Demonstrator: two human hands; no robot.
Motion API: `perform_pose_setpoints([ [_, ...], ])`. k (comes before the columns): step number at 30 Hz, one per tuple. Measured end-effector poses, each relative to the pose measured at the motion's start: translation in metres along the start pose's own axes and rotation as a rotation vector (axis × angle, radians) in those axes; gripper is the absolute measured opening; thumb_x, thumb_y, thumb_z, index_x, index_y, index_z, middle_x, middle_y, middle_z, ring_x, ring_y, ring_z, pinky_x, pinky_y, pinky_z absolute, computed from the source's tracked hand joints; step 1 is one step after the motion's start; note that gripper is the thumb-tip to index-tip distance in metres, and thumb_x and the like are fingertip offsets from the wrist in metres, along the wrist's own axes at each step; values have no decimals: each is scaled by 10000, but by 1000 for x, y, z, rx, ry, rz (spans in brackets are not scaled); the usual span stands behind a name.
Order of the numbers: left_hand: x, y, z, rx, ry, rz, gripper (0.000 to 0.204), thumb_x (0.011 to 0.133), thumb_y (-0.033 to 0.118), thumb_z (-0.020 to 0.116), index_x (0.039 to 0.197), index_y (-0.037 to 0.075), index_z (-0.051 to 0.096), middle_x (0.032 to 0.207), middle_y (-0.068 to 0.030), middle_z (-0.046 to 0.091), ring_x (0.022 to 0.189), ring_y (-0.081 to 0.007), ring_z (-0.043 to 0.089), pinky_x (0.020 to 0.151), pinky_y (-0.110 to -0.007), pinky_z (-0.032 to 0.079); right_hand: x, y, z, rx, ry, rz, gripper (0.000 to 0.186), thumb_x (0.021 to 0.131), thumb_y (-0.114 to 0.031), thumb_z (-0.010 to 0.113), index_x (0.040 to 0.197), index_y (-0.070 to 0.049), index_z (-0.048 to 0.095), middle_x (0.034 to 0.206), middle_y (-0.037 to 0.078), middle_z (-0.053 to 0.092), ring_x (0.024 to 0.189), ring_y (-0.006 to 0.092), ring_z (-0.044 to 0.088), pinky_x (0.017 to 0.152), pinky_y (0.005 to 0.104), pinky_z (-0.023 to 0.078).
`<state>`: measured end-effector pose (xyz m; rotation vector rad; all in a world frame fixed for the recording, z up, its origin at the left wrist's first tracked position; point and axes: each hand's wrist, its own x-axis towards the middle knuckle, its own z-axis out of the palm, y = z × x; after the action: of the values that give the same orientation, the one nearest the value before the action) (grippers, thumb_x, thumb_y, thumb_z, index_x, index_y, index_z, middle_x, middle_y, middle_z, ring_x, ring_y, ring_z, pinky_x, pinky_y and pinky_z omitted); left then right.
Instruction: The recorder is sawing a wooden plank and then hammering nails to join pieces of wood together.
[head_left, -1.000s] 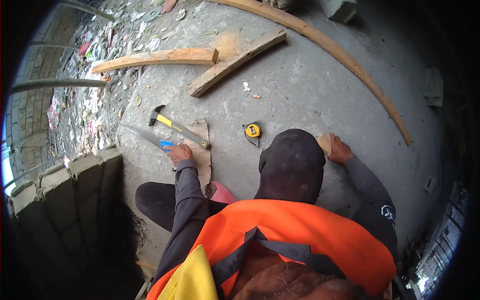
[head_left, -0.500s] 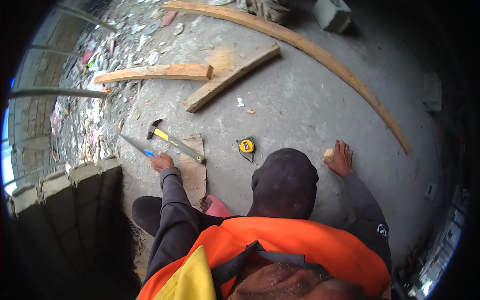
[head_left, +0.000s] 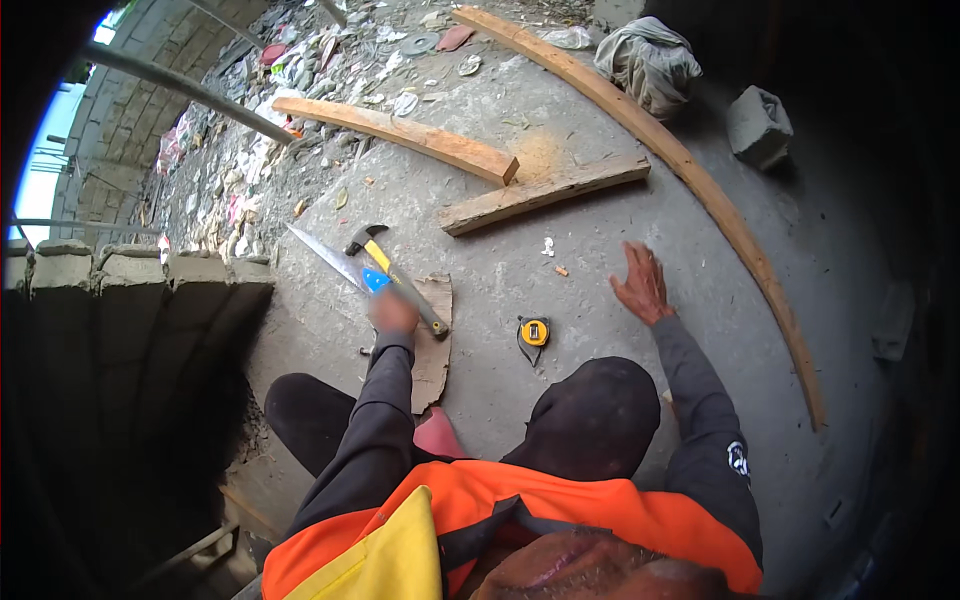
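Observation:
My left hand (head_left: 394, 310), smeared by motion, grips a handsaw (head_left: 330, 252) by its handle, which shows blue near the blade. The blade points up and left, alongside a claw hammer (head_left: 405, 283) with a yellow and grey handle. Under the hammer's grip end lies a strip of cardboard (head_left: 432, 375). With fingers spread and nothing in it, my right hand (head_left: 642, 286) reaches out over the concrete floor. A yellow and black tape measure (head_left: 535, 332) rests between my hands, nearer my raised knee. Beside my right forearm a small pale edge, probably the wood block, barely shows.
A short timber (head_left: 400, 135) meets a weathered board (head_left: 545, 195) near some sawdust (head_left: 540, 152). One long timber (head_left: 690, 170) runs down the right side. A concrete block (head_left: 760, 128) and a cloth bundle (head_left: 650, 65) sit behind it. Rubble (head_left: 225, 190) and a low block wall (head_left: 130, 290) are left.
My right hand has let go of the small wood block and moved forward, fingers opening. My left hand still holds the saw, now closer against the hammer. The view has shifted.

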<state>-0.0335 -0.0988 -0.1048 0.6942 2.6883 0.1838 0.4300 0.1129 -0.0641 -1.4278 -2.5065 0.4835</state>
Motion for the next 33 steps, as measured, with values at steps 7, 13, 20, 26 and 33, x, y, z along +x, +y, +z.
perform_pose_setpoints([
  [7,-31,-51,21,-80,573,8,500,830,139,666,1304,2,583,1119,-247,563,1054,-432,570,943,-540,454,69,43,1,-84,70,-59,665,811,-165,790,1401,-27,517,1303,165,557,1220,372,538,1028,486,451],
  [13,-63,-38,29,-38,547,-43,409,886,169,681,1264,40,591,1161,-191,584,1149,-403,550,972,-496,437,76,-13,25,43,-10,-119,626,819,-147,779,1380,-21,534,1315,170,565,1242,362,538,1037,469,457],
  [20,-91,10,40,28,296,185,499,882,317,733,1269,50,566,1112,-191,599,1123,-389,566,924,-508,446,48,-34,48,217,-50,-194,580,796,-143,800,1317,-12,582,1312,181,578,1256,385,535,1057,459,456],
  [26,-63,-19,74,-234,103,225,529,841,342,749,1129,-48,538,1086,-292,619,1041,-472,595,907,-541,471,98,91,-14,-238,219,142,786,776,-225,852,1447,-57,478,1398,171,530,1305,378,511,1089,504,425],
  [33,-19,-24,68,-431,-5,-270,466,779,298,738,1020,-55,553,838,-213,642,704,-357,628,638,-473,518,123,245,-67,-532,-13,633,1017,741,-430,886,1540,-93,355,1566,148,404,1453,341,394,1107,630,373],
])
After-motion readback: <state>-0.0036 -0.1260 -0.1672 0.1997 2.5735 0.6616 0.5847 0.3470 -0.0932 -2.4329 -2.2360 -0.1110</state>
